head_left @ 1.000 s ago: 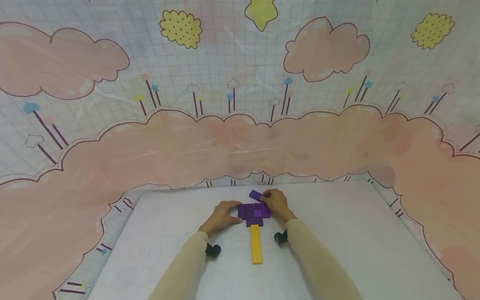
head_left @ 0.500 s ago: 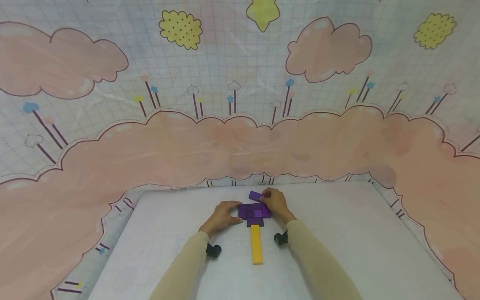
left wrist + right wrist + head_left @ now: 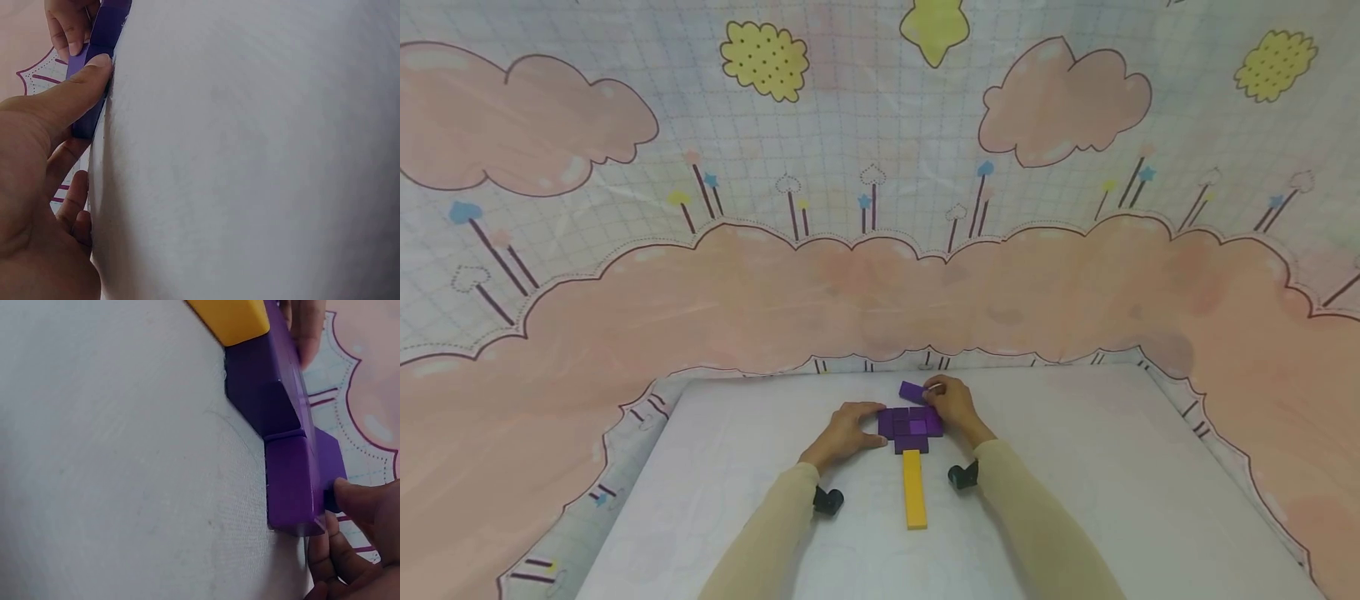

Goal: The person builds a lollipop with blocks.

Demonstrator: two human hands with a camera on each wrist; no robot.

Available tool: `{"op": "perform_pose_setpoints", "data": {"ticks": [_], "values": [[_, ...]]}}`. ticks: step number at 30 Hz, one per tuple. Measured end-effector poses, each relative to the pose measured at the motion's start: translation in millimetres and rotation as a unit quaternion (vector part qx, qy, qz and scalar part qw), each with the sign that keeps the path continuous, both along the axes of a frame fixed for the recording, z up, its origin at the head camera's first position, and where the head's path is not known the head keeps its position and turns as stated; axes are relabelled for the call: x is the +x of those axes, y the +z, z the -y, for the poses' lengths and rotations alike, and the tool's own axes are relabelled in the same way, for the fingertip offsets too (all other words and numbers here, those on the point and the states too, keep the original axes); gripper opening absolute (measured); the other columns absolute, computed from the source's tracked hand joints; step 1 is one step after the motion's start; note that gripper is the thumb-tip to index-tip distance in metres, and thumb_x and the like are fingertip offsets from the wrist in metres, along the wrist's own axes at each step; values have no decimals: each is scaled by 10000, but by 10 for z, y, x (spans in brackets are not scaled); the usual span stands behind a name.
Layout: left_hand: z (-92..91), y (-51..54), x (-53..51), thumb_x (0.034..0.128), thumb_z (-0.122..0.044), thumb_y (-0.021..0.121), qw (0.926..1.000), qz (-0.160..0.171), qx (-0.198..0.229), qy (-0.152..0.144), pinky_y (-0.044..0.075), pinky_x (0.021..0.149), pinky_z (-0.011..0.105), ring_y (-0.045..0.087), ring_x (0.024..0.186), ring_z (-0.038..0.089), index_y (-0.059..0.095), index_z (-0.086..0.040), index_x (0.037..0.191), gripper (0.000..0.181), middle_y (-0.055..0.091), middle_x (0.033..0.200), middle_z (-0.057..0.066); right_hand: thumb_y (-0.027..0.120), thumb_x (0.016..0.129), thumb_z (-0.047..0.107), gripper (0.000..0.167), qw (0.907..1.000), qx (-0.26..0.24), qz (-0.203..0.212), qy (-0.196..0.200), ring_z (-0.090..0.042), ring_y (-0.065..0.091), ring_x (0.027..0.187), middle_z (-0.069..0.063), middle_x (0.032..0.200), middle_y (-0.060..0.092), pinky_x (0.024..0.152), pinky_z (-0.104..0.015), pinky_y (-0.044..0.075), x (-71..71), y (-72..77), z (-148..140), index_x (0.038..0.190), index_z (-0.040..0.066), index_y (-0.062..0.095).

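A flat cluster of purple blocks lies on the white table in the head view, just beyond a long yellow block. My left hand grips the cluster's left-end purple block, thumb on the near side and fingers on the far side. Behind the cluster, my right hand pinches a separate purple block that sits at a slant. In the right wrist view, the thumb presses this slanted block behind the cluster's purple end block. Its lower part is hidden there.
The white tabletop spreads around the blocks. Its far edge lies close behind the right hand. A patterned cloth with clouds and stars rises behind and along the sides. Dark wrist cameras hang inside both forearms.
The head view has shifted very slightly. Both hands and the blocks keep almost the same places, with only a small shift of the right fingers on the slanted block.
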State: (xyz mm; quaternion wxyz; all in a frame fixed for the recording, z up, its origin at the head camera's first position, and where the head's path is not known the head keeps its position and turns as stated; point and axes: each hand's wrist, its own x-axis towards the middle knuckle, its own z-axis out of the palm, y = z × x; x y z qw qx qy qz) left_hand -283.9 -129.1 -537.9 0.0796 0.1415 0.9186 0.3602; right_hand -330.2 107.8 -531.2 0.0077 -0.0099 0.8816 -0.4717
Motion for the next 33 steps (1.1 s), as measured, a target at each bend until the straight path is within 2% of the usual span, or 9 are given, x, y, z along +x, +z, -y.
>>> {"op": "perform_pose_setpoints", "data": {"ticks": [6, 10, 15, 19, 33], "values": [[16, 5, 6, 799, -280, 811, 9999, -82, -104, -101, 237, 1184, 600, 393, 1395, 331, 595, -226, 1354, 598, 547, 1451, 38, 638, 918, 86, 176, 9988, -490, -23, -63, -203, 708, 807, -165, 1030, 736, 757, -334, 584, 23, -16, -27, 1073, 54, 713], [22, 9, 21, 800, -278, 811, 9997, -132, -117, -151, 240, 1183, 601, 394, 1393, 339, 596, -215, 1354, 597, 550, 1447, 49, 633, 921, 81, 163, 9988, -472, -83, -110, -194, 706, 790, -149, 1008, 740, 756, -324, 579, 66, 7, -8, 1051, 70, 731], [35, -4, 40, 797, -283, 812, 9995, -174, -146, -203, 235, 1180, 606, 398, 1389, 340, 600, -211, 1349, 596, 555, 1442, 51, 634, 931, 107, 183, 9981, -541, 218, -192, -221, 707, 867, -146, 1050, 736, 840, -375, 573, 119, 25, 35, 1084, 79, 731], [47, -27, 54, 799, -284, 810, 9994, -214, -136, -224, 239, 1176, 612, 399, 1388, 341, 600, -212, 1347, 591, 558, 1438, 53, 633, 937, 121, 193, 9980, -472, 354, -226, -211, 694, 880, -140, 1056, 734, 857, -382, 562, 134, 12, 69, 1101, 84, 728], [71, -66, 103, 805, -292, 803, 9993, -221, -11, -311, 231, 1189, 588, 393, 1395, 319, 598, -232, 1348, 584, 556, 1440, 35, 646, 915, 115, 169, 9991, -227, 242, -247, -191, 671, 854, -131, 1002, 745, 831, -363, 545, 195, -36, 109, 1050, 75, 739]]}}
